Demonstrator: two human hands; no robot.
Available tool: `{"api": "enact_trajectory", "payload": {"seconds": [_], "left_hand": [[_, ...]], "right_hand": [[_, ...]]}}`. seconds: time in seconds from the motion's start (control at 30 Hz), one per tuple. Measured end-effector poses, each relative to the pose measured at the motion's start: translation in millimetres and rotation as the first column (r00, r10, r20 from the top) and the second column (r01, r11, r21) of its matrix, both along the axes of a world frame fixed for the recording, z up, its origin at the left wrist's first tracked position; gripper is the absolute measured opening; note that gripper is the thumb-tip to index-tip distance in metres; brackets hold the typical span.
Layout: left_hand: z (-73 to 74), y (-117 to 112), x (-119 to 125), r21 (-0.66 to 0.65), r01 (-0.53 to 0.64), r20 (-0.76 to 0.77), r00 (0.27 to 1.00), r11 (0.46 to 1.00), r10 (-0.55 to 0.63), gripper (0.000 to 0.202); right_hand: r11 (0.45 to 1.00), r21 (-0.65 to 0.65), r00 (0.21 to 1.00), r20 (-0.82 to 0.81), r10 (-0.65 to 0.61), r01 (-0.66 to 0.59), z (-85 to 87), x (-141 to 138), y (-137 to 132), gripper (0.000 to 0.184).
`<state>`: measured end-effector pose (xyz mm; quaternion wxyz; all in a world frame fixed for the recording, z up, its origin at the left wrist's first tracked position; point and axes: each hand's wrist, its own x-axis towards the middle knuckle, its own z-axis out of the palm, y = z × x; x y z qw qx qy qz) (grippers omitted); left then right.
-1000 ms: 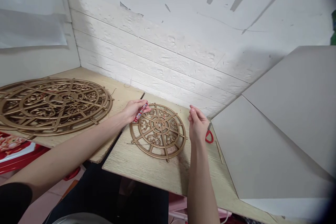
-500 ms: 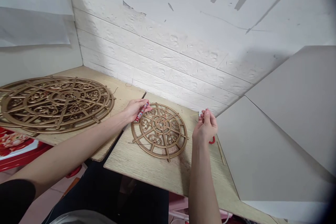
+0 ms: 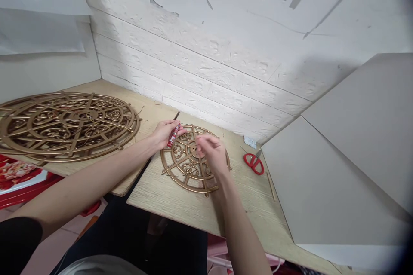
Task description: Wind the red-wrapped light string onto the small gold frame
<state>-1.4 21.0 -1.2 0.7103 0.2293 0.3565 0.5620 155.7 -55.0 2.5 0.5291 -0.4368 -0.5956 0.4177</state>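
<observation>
A small red tube with a printed wrapper (image 3: 174, 134) is gripped in my left hand (image 3: 165, 132), at the upper left rim of a round gold openwork ornament (image 3: 204, 189). My right hand (image 3: 211, 148) hovers over the ornament's centre and right side with its fingers pinched together. What it holds, if anything, is too small to make out. The ornament lies flat on the wooden table, with scrollwork between its spokes; its right part is partly hidden by my right hand. A thin dark thread or wire (image 3: 167, 174) crosses its lower left edge.
Red-handled scissors (image 3: 254, 163) lie to the right, near a crumpled pale scrap (image 3: 250, 142) and a thin stick (image 3: 271, 187). Several larger gold openwork rounds (image 3: 71, 154) are stacked at left. A white brick-patterned wall (image 3: 193, 68) borders the back; a grey panel (image 3: 322, 180) stands at right.
My right hand has moved left from beside the scissors to above the ornament, uncovering the scissors and the pale scrap. My left hand stays nearly in place with the tube.
</observation>
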Motion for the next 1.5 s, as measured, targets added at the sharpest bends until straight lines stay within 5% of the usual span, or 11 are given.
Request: {"api": "enact_trajectory", "payload": {"seconds": [0.13,0.33,0.63,0.97,1.1,1.5], "left_hand": [[1.1,0.3,-1.3,-0.122,-0.028,0.045,0.998,0.992,0.033,0.016],[-5.1,-4.0,6.5,-0.140,-0.088,0.098,0.990,0.986,0.102,0.020],[-7.7,-7.0,12.4,-0.162,-0.172,0.124,0.973,0.972,0.193,0.016],[-4.1,-9.8,12.6,-0.187,-0.176,0.115,0.973,0.967,0.199,0.017],[-3.1,-13.7,13.5,-0.182,-0.147,0.092,0.982,0.972,0.165,0.014],[-1.4,-14.5,12.8,-0.210,-0.084,0.081,0.991,0.974,0.103,0.022]], "right_hand": [[0.984,0.165,0.939,0.343,0.010,-0.071,-13.2,-22.6,-2.2,0.018],[0.953,0.270,0.816,0.576,-0.044,-0.139,-25.3,-34.2,-3.2,0.016],[0.899,0.426,0.672,0.696,-0.253,-0.102,-31.2,-43.0,-8.5,0.026],[0.763,0.633,0.461,0.720,-0.519,-0.130,-32.7,-45.4,-7.2,0.032],[0.782,0.615,0.489,0.715,-0.499,-0.102,-33.7,-47.0,-7.6,0.031],[0.825,0.532,0.757,0.614,-0.223,-0.188,-30.5,-47.0,-8.8,0.024]]}}
